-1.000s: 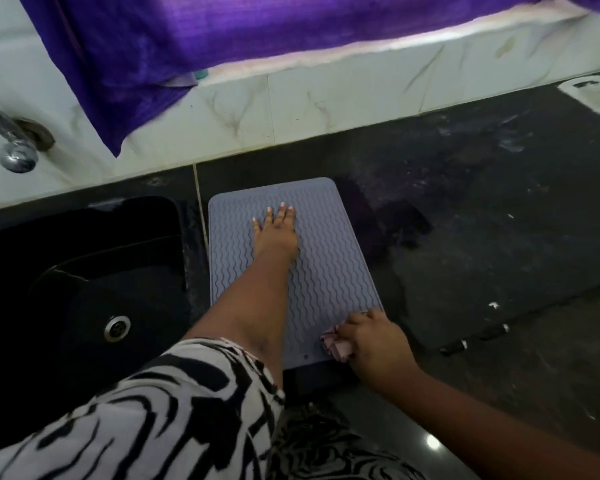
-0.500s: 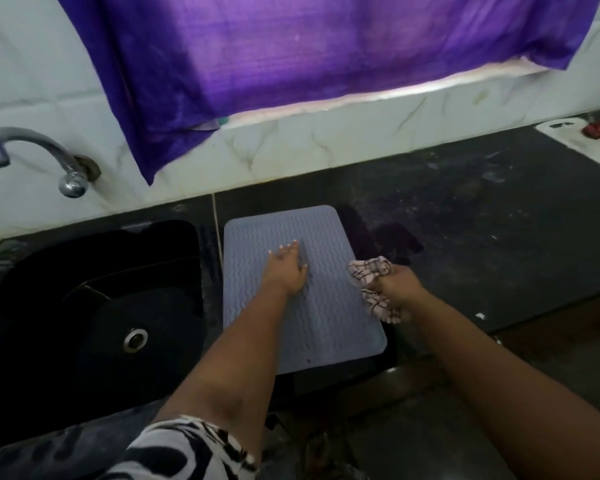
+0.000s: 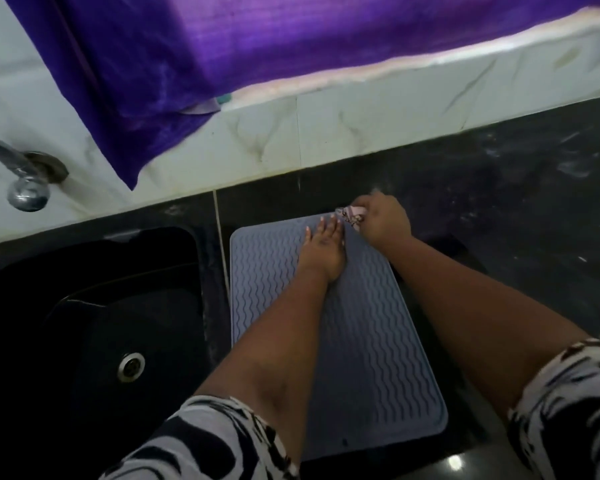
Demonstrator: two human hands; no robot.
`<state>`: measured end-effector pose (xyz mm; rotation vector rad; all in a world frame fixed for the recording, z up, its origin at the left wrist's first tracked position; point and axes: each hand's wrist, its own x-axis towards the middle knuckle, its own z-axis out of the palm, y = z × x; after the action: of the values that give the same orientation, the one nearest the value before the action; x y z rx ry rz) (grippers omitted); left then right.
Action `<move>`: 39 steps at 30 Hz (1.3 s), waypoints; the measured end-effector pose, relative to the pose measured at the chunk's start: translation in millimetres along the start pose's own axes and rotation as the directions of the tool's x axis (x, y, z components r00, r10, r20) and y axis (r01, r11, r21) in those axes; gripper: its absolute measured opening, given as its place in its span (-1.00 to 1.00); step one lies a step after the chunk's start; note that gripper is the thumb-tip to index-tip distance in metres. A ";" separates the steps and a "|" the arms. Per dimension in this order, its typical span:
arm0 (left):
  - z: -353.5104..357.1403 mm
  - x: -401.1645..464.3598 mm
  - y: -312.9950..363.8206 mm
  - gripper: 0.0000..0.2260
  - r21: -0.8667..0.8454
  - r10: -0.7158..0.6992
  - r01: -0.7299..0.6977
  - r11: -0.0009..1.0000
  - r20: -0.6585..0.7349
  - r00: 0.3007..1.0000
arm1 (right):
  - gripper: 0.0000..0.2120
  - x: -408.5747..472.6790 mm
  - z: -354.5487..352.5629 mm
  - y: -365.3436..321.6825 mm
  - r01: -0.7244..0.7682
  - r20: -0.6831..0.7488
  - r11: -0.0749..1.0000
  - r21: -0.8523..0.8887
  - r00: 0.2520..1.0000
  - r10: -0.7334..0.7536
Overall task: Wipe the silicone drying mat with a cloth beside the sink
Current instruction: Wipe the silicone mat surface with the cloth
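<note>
the mat (image 3: 368, 341) lies on the tabletop (image 3: 499, 216) beside the sink (image 3: 84, 323); left hand (image 3: 323, 251) pins it flat (fingers spread), right hand (image 3: 383, 220) clenches the cloth (image 3: 352, 214) at the far corner, mid-wipe; next, probably a stroke back toward the near edge.

Both bare forearms emerge from short black-and-white zebra-print sleeves (image 3: 575, 403).

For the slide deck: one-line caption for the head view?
Left hand flat on grey mat while right hand wipes its far edge with cloth.
</note>
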<state>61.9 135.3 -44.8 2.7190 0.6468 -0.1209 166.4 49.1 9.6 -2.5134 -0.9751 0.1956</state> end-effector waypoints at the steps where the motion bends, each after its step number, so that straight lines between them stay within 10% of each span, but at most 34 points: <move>1: 5.3 4.8 -3.7 -0.50 -0.020 -0.004 0.003 1.000 -0.030 1.000 | -0.76 8.2 8.4 1.7 0.019 0.008 0.997 -0.081 1.000 -0.018; 6: 13.4 9.0 -5.8 -0.52 -0.110 -0.021 0.003 0.994 -0.162 0.986 | -0.70 18.7 33.8 4.9 0.052 0.089 0.959 -0.280 0.996 -0.028; 18: 15.2 15.3 -1.5 -0.52 -0.078 -0.109 0.097 0.992 -0.154 0.982 | -0.74 -140.2 18.6 40.8 0.095 0.141 0.973 -0.210 0.988 -0.066; 27: 1.2 -31.1 23.3 -0.55 -0.221 -0.056 0.002 0.975 -0.241 0.969 | -0.82 -64.2 -6.8 12.9 -0.002 0.063 1.000 0.004 0.998 0.002; 33: 21.3 -44.8 25.9 -0.47 -0.011 -0.150 0.151 0.988 0.089 0.985 | -0.65 -109.8 12.5 25.0 0.147 0.235 0.939 -0.311 0.969 -0.074; 39: 24.7 -41.9 31.3 -0.52 -0.009 -0.220 0.221 0.975 0.083 0.972 | -0.58 -208.4 0.5 46.5 0.188 0.287 0.941 -0.281 0.952 -0.105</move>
<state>38.5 82.9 -51.7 2.6015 0.9191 -0.2771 39.9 -120.9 -16.7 -2.7232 -1.3936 0.3723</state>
